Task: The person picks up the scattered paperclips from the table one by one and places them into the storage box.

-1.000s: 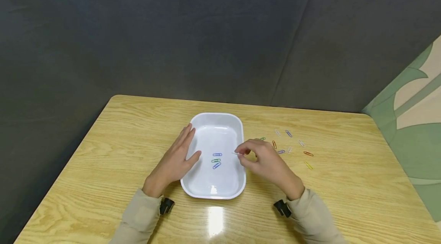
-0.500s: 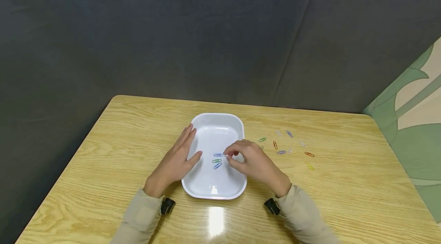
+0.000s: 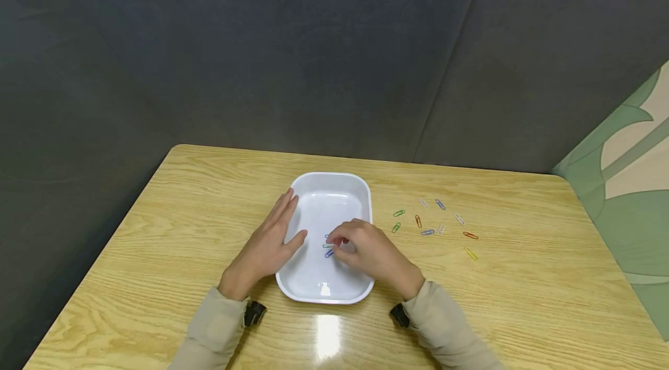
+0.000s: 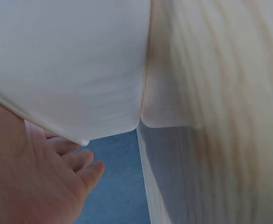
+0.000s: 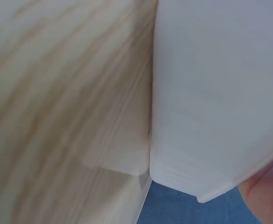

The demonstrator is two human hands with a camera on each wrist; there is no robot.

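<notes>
My right hand (image 3: 368, 251) is over the white tray (image 3: 325, 204), pinching a pale paper clip (image 3: 331, 244) between thumb and index finger. Just under the fingertips a green paper clip (image 3: 326, 246) and a blue paper clip (image 3: 328, 254) lie on the tray floor. Another blue clip is mostly covered by the fingers. On the tray's left rim rests my left hand (image 3: 266, 245), its fingers straight and thumb reaching inside. The left wrist view catches that hand (image 4: 38, 172) beside the tray's outer wall (image 4: 71, 70); the right wrist view shows only part of my right hand (image 5: 269, 196).
Loose paper clips lie right of the tray on the wooden table (image 3: 522, 288): green (image 3: 399, 213), red (image 3: 418, 221), blue (image 3: 440, 204), yellow (image 3: 471, 253) and white (image 3: 459, 219) among them. A dark cloth (image 3: 313, 56) hangs behind the table's back edge.
My right hand has moved left from the tray's right rim to above the clips inside, still pinching the pale clip. The left hand keeps its place.
</notes>
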